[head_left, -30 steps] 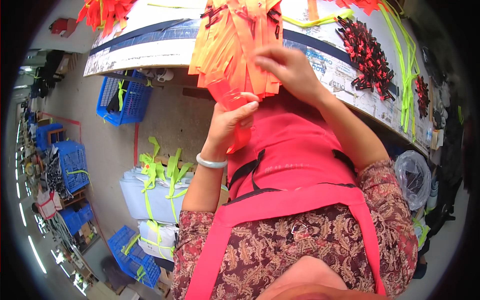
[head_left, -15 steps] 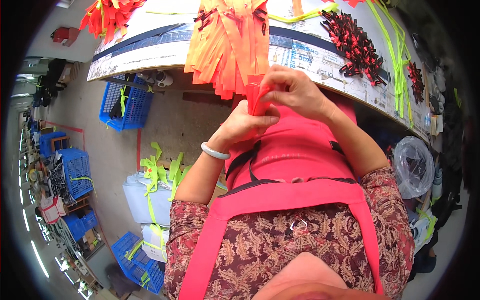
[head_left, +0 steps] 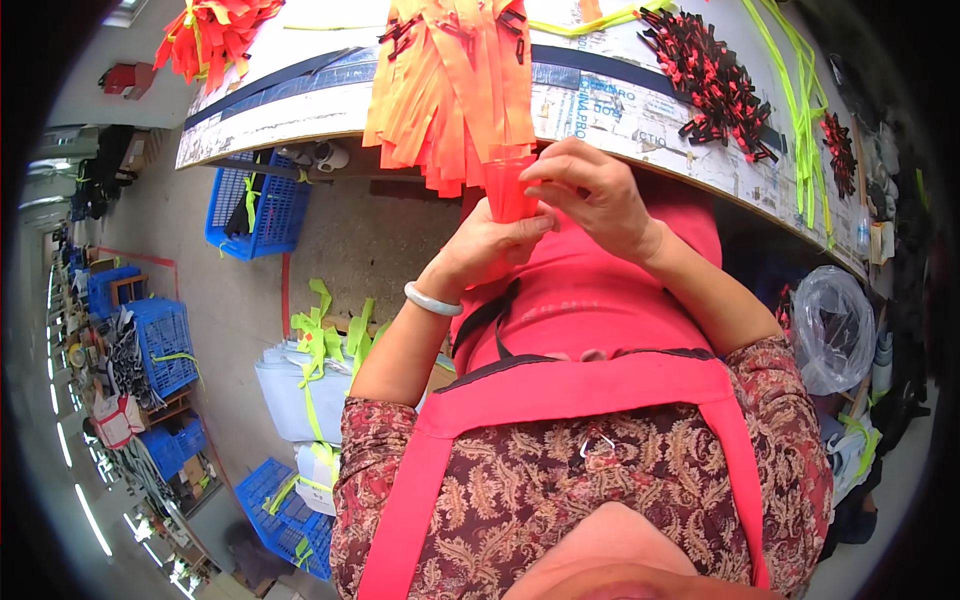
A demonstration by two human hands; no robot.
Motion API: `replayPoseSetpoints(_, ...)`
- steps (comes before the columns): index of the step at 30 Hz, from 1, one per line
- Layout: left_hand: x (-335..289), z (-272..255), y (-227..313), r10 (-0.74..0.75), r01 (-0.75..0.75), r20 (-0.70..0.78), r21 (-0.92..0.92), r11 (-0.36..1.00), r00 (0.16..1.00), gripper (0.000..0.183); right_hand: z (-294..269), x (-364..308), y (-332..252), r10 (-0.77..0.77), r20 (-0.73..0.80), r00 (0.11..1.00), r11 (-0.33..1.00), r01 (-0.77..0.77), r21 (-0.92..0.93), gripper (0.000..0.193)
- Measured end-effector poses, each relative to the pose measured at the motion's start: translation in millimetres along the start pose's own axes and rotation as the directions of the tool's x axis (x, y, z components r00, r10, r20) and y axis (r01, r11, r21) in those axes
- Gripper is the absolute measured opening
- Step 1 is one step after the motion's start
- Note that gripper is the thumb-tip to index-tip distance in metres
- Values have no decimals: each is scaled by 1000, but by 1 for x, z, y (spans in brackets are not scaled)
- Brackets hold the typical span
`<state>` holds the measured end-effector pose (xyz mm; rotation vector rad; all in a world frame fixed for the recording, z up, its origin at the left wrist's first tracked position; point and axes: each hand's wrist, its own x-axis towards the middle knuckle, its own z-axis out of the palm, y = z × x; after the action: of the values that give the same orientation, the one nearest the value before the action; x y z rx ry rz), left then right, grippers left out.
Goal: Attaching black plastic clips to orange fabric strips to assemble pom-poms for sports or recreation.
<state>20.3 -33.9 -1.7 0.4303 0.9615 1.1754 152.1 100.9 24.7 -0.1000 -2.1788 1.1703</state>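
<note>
cluttered worktable (head_left: 300,95), blue crates (head_left: 258,205) beneath

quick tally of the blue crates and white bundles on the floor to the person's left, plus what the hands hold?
Blue plastic crates: 4, one under the table edge, two by the aisle, one near the lower edge.
White bundles tied with green strap: 2.
Red strip bundle: 1, held between left hand and right hand.
Total: 7
</note>
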Motion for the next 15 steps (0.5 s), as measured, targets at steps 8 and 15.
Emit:
replayPoseSetpoints(8, 9, 3, 0, -26, 26, 4, -60, 998, 1000, 24, 1, -17, 14, 260, 3, 966, 957, -258, 133, 21)
replayPoseSetpoints(15, 14, -5, -7, 12, -3, 78, -111, 994, 997, 32, -5, -18, 19, 537, 210, 817, 545, -526, 653, 9)
